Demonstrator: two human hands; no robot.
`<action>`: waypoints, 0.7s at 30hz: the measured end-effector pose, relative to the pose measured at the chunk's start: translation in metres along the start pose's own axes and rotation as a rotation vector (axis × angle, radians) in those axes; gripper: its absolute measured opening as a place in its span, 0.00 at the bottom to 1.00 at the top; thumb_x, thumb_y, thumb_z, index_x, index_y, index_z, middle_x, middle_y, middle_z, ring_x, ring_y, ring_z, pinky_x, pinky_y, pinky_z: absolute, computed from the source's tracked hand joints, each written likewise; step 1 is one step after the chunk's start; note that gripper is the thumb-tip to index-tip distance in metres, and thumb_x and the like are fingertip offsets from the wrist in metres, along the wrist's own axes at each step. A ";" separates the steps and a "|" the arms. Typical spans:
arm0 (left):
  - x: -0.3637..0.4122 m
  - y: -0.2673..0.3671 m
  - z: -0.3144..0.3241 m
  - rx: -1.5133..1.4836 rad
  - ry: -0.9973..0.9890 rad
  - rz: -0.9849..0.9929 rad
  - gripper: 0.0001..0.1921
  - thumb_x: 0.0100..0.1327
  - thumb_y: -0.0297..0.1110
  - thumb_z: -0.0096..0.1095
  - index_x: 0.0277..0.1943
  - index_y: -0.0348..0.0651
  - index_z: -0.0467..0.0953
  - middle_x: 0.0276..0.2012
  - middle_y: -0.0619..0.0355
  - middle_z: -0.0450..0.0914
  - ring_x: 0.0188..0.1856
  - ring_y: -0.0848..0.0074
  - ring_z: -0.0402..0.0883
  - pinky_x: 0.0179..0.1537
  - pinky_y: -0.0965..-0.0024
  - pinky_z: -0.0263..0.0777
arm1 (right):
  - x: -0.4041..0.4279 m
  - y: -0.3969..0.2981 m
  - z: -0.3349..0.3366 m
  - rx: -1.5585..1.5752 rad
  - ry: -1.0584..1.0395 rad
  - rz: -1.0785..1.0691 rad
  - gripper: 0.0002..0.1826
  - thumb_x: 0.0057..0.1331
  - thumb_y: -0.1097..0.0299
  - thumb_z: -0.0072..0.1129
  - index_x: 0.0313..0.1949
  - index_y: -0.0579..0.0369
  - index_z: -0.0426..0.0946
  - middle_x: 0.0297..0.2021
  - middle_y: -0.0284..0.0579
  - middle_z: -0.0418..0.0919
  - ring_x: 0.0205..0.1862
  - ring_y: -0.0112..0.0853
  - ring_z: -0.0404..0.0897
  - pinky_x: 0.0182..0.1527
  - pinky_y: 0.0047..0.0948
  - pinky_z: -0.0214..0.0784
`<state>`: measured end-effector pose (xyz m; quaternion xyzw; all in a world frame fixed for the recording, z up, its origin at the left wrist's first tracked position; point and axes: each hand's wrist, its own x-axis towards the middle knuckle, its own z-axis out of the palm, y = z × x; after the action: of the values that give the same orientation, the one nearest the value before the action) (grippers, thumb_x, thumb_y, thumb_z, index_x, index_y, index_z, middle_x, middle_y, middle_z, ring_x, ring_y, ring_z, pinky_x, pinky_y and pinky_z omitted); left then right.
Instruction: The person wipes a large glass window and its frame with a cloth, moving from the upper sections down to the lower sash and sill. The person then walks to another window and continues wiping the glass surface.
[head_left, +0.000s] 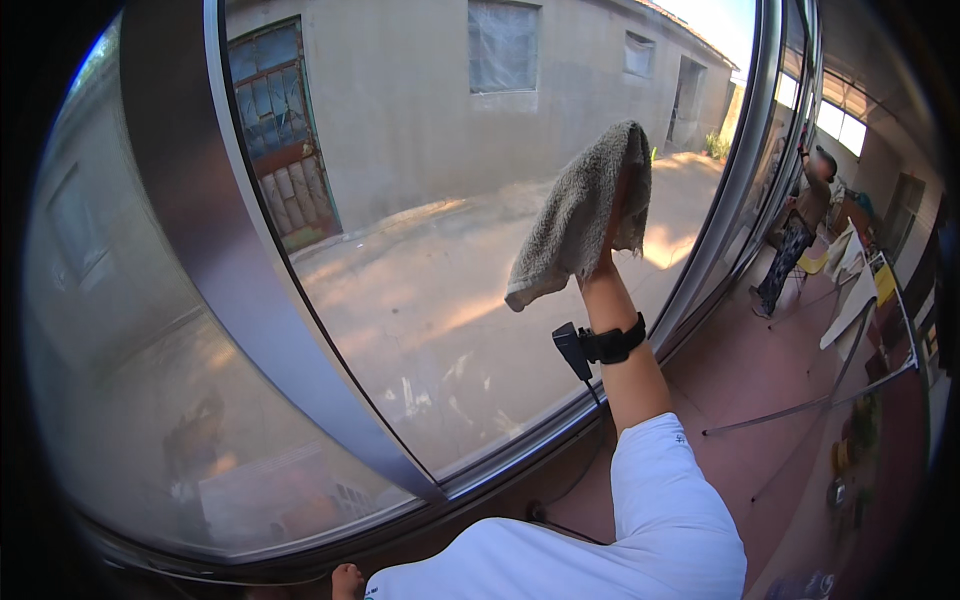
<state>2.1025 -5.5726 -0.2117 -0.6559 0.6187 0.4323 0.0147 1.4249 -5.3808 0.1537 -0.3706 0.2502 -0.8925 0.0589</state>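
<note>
My right hand (616, 217) is raised at the window, largely covered by a grey-beige terry cloth (574, 210) that it holds. The cloth hangs in folds over the fingers, its lower corner drooping to the left. Behind it stands a large glass pane (420, 315); whether the cloth touches the glass is hard to tell. A black strap with a small device (600, 349) is around my right wrist, and a cable runs down from it. Low in the picture, a small part of my left hand (346, 581) shows beside my white shirt; its fingers are mostly hidden.
An aluminium window frame (300, 330) divides the panes, with a sill rail (525, 427) below. On the right, a person (802, 217) reaches up to the windows. A folding drying rack (832, 397) with cloths stands on the red floor (720, 390). Outside is a plastered building (405, 127).
</note>
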 end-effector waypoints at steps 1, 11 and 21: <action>0.024 -0.045 -0.008 -0.071 0.010 -0.034 0.10 0.59 0.30 0.45 0.36 0.34 0.72 0.23 0.55 0.73 0.21 0.74 0.74 0.22 0.72 0.70 | -0.020 0.020 -0.005 0.033 0.036 0.050 0.23 0.63 0.54 0.44 0.51 0.57 0.65 0.47 0.44 0.70 0.49 0.36 0.68 0.53 0.35 0.58; -0.065 0.080 -0.038 0.152 -0.033 0.001 0.09 0.60 0.29 0.45 0.36 0.33 0.72 0.23 0.57 0.72 0.21 0.77 0.71 0.22 0.74 0.67 | -0.221 0.153 -0.089 -0.783 0.276 0.164 0.23 0.62 0.55 0.45 0.51 0.57 0.65 0.47 0.45 0.69 0.49 0.37 0.68 0.54 0.36 0.58; -0.015 0.048 -0.008 0.215 -0.028 0.059 0.12 0.56 0.32 0.47 0.36 0.32 0.74 0.25 0.52 0.75 0.26 0.71 0.75 0.28 0.71 0.69 | -0.215 0.125 -0.106 -0.354 0.281 0.346 0.23 0.62 0.56 0.46 0.51 0.57 0.65 0.48 0.46 0.69 0.50 0.39 0.67 0.54 0.37 0.57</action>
<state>2.0691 -5.5762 -0.1731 -0.6259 0.6803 0.3728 0.0809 1.4958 -5.3841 -0.1070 -0.1996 0.4676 -0.8541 0.1096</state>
